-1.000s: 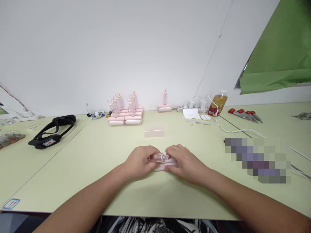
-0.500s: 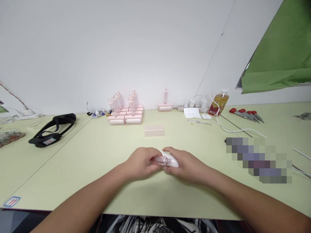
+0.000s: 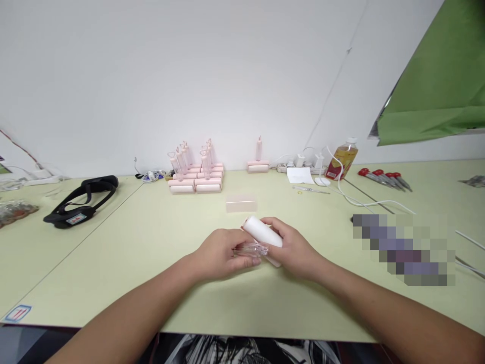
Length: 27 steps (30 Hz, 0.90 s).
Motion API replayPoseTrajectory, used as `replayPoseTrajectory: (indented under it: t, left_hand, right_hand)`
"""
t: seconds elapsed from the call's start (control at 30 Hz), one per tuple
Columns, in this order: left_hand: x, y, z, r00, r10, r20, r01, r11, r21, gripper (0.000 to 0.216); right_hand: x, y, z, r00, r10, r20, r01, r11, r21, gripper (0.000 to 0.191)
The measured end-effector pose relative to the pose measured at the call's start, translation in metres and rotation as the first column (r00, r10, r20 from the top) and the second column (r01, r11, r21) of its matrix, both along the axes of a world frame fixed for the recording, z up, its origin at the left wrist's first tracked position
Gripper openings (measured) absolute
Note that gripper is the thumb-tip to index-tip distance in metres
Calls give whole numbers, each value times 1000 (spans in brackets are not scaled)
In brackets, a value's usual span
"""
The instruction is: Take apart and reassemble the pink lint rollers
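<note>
My left hand (image 3: 223, 254) is closed around the clear pinkish handle (image 3: 248, 249) of a lint roller. My right hand (image 3: 297, 247) grips the white sticky roll (image 3: 261, 231) of the lint roller, which is tilted with its far end up and to the left. A white edge of the roller's body shows beneath my right fingers. Whether handle and roll are joined is hidden by my fingers. Just beyond my hands a translucent pale pink cover (image 3: 241, 205) lies on the table.
Several pink lint rollers (image 3: 195, 186) with upright handles stand at the back left, and another lint roller (image 3: 258, 166) near the wall. A drink bottle (image 3: 341, 159), power strip (image 3: 282, 168), white cable (image 3: 364, 204) and red-capped tools (image 3: 386, 178) are at right. A black head strap (image 3: 81, 202) lies left.
My right hand has turned the roller, so the white roll now faces up and points away to the left. My left hand keeps its hold on the handle.
</note>
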State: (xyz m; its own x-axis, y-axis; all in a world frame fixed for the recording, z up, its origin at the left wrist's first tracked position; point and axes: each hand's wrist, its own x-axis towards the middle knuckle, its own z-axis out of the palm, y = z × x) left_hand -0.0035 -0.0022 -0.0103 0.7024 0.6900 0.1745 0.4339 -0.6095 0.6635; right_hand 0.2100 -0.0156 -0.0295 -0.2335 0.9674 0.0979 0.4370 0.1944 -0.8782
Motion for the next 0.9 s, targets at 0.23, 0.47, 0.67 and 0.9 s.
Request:
replayPoseTrajectory:
  t: [0.23, 0.47, 0.67, 0.9]
  left_hand:
    - [0, 0, -1, 1000, -17, 0, 17, 1000, 22, 24]
    - [0, -1, 0, 1000, -12, -23, 13, 1000, 15, 19]
    - [0, 0, -3, 998, -46, -44, 46, 999, -1, 20]
    - [0, 0, -3, 995, -69, -76, 70, 997, 19, 24]
  right_hand:
    - [-1, 0, 4, 984, 27, -179, -30, 999, -18, 48]
    - [1, 1, 1, 980, 54, -190, -64, 997, -47, 50]
    - [1, 1, 1, 976, 60, -208, -71, 997, -43, 51]
    - [0, 1, 2, 973, 72, -221, -81, 996, -33, 50]
